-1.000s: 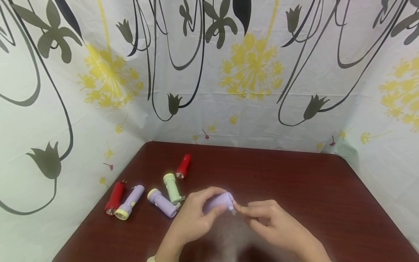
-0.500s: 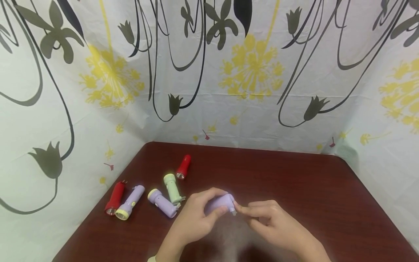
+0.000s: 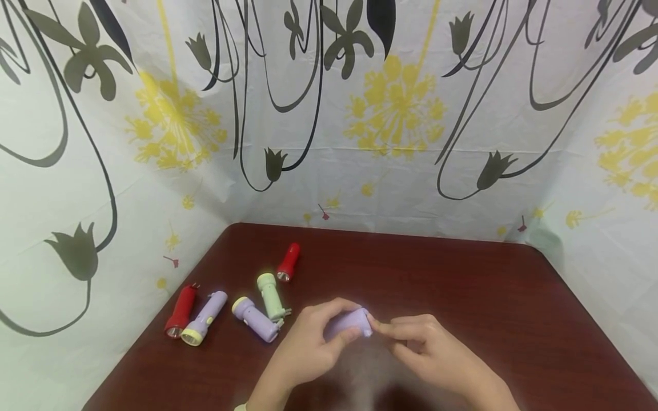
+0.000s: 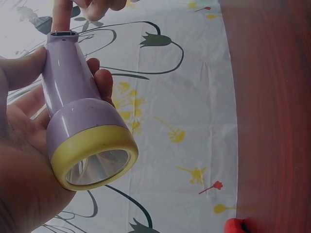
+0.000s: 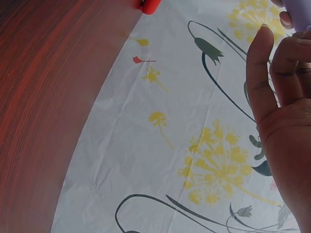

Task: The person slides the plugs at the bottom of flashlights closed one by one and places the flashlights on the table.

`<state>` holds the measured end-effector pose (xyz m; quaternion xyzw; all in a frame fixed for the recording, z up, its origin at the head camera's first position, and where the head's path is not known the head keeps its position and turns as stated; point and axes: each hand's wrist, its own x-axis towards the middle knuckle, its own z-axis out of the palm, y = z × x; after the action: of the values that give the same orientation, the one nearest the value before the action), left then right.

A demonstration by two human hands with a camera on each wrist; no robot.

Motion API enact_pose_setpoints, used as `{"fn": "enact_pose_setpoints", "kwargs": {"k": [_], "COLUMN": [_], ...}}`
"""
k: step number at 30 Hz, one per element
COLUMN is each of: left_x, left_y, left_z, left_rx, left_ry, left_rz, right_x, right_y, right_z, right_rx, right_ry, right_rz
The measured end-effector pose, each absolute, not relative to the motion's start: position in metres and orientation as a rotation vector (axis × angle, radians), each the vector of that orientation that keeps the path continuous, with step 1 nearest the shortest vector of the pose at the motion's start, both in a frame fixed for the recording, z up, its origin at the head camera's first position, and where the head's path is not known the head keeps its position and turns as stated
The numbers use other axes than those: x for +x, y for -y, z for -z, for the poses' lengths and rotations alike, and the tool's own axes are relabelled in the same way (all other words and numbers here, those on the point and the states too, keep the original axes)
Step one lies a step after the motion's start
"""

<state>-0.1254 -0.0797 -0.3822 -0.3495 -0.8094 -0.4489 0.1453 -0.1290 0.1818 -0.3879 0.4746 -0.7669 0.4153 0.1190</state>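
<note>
My left hand grips a lilac flashlight above the table, its tail end toward the right hand. In the left wrist view, the flashlight shows a yellow ring round its clear lens, and the thumb and fingers lie along its body. A dark recess shows at the tail. My right hand reaches in from the right, its index fingertip right at that tail end, the other fingers loosely bent. In the right wrist view, only a bit of the lilac body appears, above the right hand.
Several flashlights lie on the left of the dark red-brown table: a red one, a lilac one, another lilac one, a light green one, and a red one further back. A flower-printed cloth surrounds the table.
The metal plug prongs that stuck out at the flashlight's tail have gone in under the right index finger. The left hand has shifted slightly right and down with the flashlight; the right hand stays put.
</note>
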Motion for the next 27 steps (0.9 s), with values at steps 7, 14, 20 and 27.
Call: {"fn": "enact_pose_setpoints", "kwargs": {"k": [7, 14, 20, 27], "left_x": [-0.1254, -0.1256, -0.126, -0.1257], "left_y": [0.0779, 0.0781, 0.0779, 0.0747], "left_z": [0.3823, 0.3811, 0.3825, 0.3776], "left_rx": [-1.022, -1.017, -0.98, -0.781], "left_ry": [2.347, 2.371, 2.373, 2.428], "left_rz": [1.284, 1.263, 1.237, 1.527], "right_x": [-0.1287, -0.1289, -0.1315, -0.1328], "right_y": [-0.1845, -0.1843, -0.1828, -0.183], "right_z": [0.3899, 0.3908, 0.3923, 0.3918], "right_rx": [1.394, 1.397, 1.397, 1.344], "right_ry": [2.253, 2.257, 2.245, 2.242], "right_rz": [-1.305, -1.341, -1.271, -1.088]}}
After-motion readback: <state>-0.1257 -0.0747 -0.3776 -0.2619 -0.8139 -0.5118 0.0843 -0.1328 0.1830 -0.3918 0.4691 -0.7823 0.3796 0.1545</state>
